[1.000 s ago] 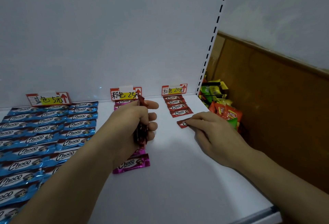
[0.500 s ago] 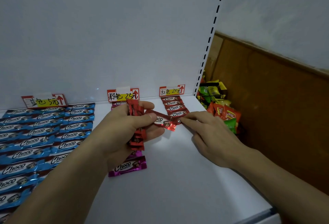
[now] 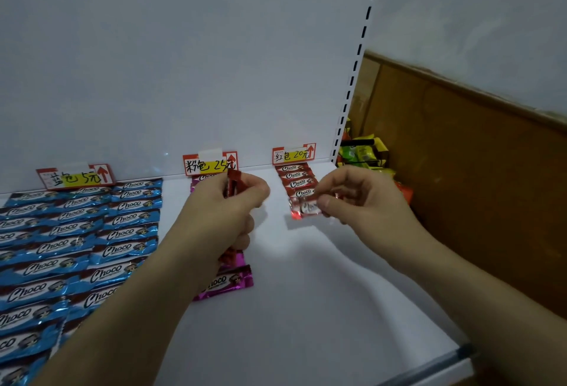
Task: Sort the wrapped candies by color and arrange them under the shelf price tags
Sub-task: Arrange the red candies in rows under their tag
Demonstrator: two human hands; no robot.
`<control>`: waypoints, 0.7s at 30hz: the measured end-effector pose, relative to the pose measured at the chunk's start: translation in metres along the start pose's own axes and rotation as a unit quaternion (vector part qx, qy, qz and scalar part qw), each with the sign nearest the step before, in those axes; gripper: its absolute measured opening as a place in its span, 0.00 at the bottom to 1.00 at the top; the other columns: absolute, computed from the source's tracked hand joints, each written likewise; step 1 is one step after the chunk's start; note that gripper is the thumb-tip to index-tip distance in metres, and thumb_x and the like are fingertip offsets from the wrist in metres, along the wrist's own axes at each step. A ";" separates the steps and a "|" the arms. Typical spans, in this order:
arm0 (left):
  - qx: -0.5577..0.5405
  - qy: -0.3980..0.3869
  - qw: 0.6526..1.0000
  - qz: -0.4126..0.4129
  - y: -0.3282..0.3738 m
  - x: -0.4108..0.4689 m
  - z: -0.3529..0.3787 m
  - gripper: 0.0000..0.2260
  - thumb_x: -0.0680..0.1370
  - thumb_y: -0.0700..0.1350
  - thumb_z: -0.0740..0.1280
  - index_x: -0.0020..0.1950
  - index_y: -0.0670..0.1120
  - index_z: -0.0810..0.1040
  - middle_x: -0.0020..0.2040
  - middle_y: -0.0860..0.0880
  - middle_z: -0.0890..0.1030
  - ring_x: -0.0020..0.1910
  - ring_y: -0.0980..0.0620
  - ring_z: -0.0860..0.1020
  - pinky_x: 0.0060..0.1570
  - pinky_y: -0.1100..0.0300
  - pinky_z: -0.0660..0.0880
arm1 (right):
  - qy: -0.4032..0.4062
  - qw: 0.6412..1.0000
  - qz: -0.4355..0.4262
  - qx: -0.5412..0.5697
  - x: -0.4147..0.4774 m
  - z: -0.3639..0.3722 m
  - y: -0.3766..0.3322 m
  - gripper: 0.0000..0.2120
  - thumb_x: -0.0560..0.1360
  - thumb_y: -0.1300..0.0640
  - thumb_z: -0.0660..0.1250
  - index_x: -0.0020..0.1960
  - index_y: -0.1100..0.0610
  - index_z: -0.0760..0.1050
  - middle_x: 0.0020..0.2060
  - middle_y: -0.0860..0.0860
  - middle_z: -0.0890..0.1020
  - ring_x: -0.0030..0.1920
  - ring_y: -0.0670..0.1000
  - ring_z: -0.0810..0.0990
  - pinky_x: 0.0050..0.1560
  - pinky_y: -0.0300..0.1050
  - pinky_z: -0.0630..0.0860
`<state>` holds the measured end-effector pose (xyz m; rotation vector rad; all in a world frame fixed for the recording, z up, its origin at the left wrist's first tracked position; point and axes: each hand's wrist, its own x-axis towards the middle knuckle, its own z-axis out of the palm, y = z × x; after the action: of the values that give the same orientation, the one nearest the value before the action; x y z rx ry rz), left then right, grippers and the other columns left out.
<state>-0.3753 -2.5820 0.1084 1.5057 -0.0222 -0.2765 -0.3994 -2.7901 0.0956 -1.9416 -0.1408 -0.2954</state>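
Right hand [image 3: 362,201] pinching one red Choco candy [image 3: 306,208] just below the red price tag [image 3: 294,154] (four lie beneath it); left hand [image 3: 228,210] clenched on a red candy stack [image 3: 233,182].

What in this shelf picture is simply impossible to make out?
Head view only:
- Pink candies: most of the column is hidden behind the left hand.
- Red bundle in that hand's grip: the count is hidden by the fingers.
- Blue candies: cut off by the left and bottom edges.
- Snack packets past the shelf's end: dim, partly behind the upright.
- Small print on the price tags: too small.
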 end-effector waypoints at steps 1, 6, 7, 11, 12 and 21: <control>-0.039 0.007 0.999 -0.013 0.001 0.002 -0.001 0.06 0.81 0.36 0.63 0.49 0.43 0.79 0.32 0.50 0.71 0.25 0.55 0.64 0.22 0.63 0.62 | -0.008 0.997 0.007 -0.070 0.001 -0.006 0.008 0.08 0.75 0.67 0.72 0.45 0.54 0.82 0.40 0.46 0.85 0.40 0.40 0.81 0.38 0.31 0.73; -0.174 -0.023 0.984 -0.040 0.005 0.005 -0.001 0.23 0.72 0.26 0.51 0.58 0.39 0.79 0.40 0.44 0.73 0.29 0.52 0.70 0.27 0.59 0.67 | 0.037 0.955 -0.037 -0.292 -0.006 -0.010 0.038 0.05 0.77 0.58 0.72 0.50 0.49 0.82 0.46 0.40 0.81 0.49 0.40 0.78 0.47 0.33 0.71; -0.177 -0.030 0.983 -0.038 0.004 0.004 -0.001 0.24 0.72 0.26 0.51 0.59 0.40 0.79 0.41 0.44 0.74 0.31 0.51 0.72 0.29 0.58 0.70 | 0.052 0.946 -0.056 -0.315 -0.008 -0.008 0.042 0.05 0.77 0.57 0.71 0.51 0.49 0.82 0.49 0.41 0.80 0.51 0.41 0.76 0.50 0.35 0.71; -0.202 -0.033 0.978 -0.043 0.002 0.001 -0.004 0.19 0.76 0.25 0.57 0.60 0.40 0.79 0.42 0.43 0.76 0.36 0.49 0.78 0.34 0.57 0.79 | 0.002 0.924 -0.108 -0.367 -0.022 -0.005 0.044 0.10 0.77 0.60 0.65 0.53 0.51 0.82 0.50 0.44 0.79 0.53 0.44 0.74 0.51 0.38 0.73; -0.215 -0.031 0.975 -0.046 0.003 0.001 -0.004 0.18 0.76 0.25 0.58 0.60 0.39 0.79 0.42 0.42 0.77 0.36 0.49 0.79 0.33 0.57 0.80 | -0.021 0.917 -0.113 -0.381 -0.026 -0.005 0.043 0.11 0.76 0.59 0.64 0.54 0.51 0.82 0.50 0.45 0.80 0.52 0.44 0.75 0.52 0.41 0.74; -0.264 -0.018 0.962 -0.067 0.004 0.003 -0.001 0.14 0.77 0.29 0.61 0.56 0.40 0.80 0.40 0.42 0.79 0.32 0.51 0.81 0.31 0.59 0.80 | -0.068 0.902 -0.104 -0.413 -0.028 -0.002 0.036 0.19 0.77 0.55 0.57 0.64 0.50 0.78 0.60 0.45 0.79 0.59 0.47 0.75 0.55 0.50 0.77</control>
<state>-0.3719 -2.5811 0.1115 0.9711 0.1175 -0.3849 -0.4178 -2.8047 0.0567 -2.8038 -0.3605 -0.4005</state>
